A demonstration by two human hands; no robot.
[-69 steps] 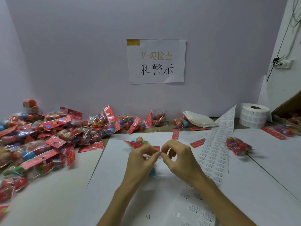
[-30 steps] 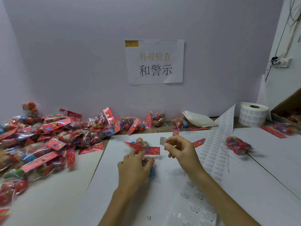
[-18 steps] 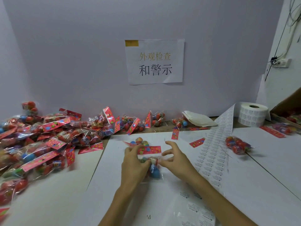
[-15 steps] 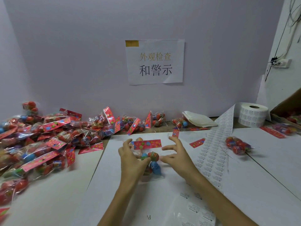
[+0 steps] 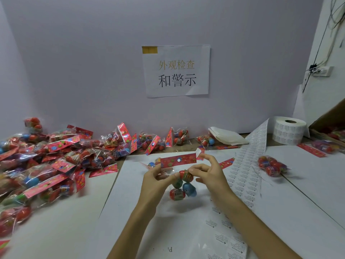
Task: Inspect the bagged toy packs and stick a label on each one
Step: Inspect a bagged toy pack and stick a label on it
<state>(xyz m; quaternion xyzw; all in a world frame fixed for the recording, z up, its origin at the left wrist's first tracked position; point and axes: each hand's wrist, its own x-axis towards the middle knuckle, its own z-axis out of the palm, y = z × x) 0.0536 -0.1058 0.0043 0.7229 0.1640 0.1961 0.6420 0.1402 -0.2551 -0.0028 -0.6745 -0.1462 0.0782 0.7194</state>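
We see the toy pack lifted clear of the counter in the middle of the view, held between both hands. Its red header card runs level across the top, at twelve o'clock of the clear bag. The capsule toys hang below it: a red one uppermost, green and blue ones under it, and another red one lowest. The left hand comes in from seven o'clock, and its fingers pinch the bag just under the card's left end. The right hand comes in from five o'clock with its fingers curled onto the uppermost red capsule, so both hands are grasping the pack. Whether a label already sits on it we cannot tell. At nine o'clock of the pack a heap of packs covers the counter's left side and trails along the wall toward twelve o'clock. At three o'clock a strip of labels lies unrolled over the counter, leading back to the label roll at two o'clock. A single pack lies just beyond the strip. A stack of white sheets rests near one o'clock by the wall, and a paper sign hangs at twelve o'clock. Loose labels lie at five o'clock, close to the right forearm.
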